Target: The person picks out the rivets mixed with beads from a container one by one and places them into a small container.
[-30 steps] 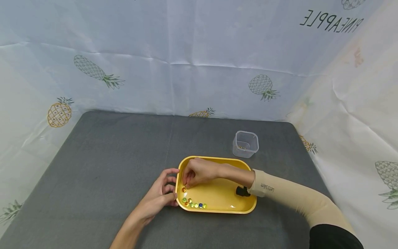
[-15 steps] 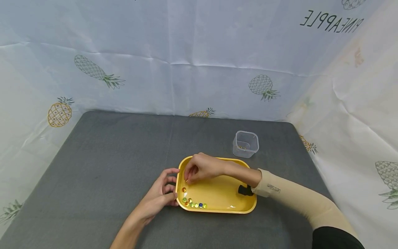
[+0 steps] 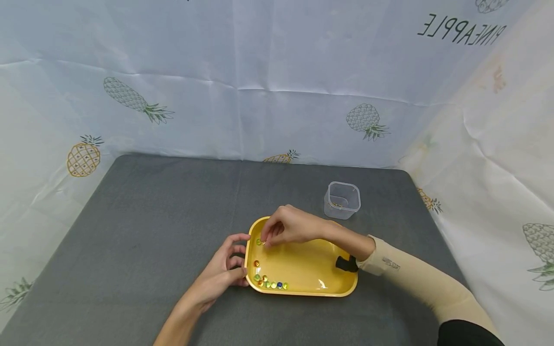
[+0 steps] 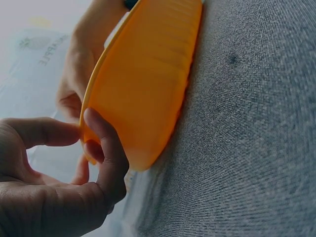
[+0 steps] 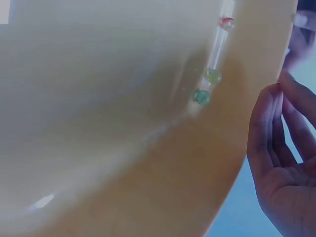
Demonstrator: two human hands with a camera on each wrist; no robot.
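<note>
A yellow oval tray lies on the grey table, with several small glass marbles along its near-left inner edge. At the tray's left end my left hand holds the rim, thumb and fingers on either side; this grip also shows in the left wrist view. My right hand is over the tray's far-left part, fingertips together, seemingly pinching a small yellowish marble. Close to those fingertips sits a green marble. Nearer me is an orange-red marble. In the right wrist view, the pinch point is hard to make out.
A clear square plastic container stands behind the tray's right part, with a few small yellowish pieces at its bottom. The grey table extends to a pineapple-print curtain at the back and sides.
My right hand has moved away from me and slightly right, a small yellowish spot staying at its fingertips. A green marble has come into sight beside them. The left hand and tray stay put.
</note>
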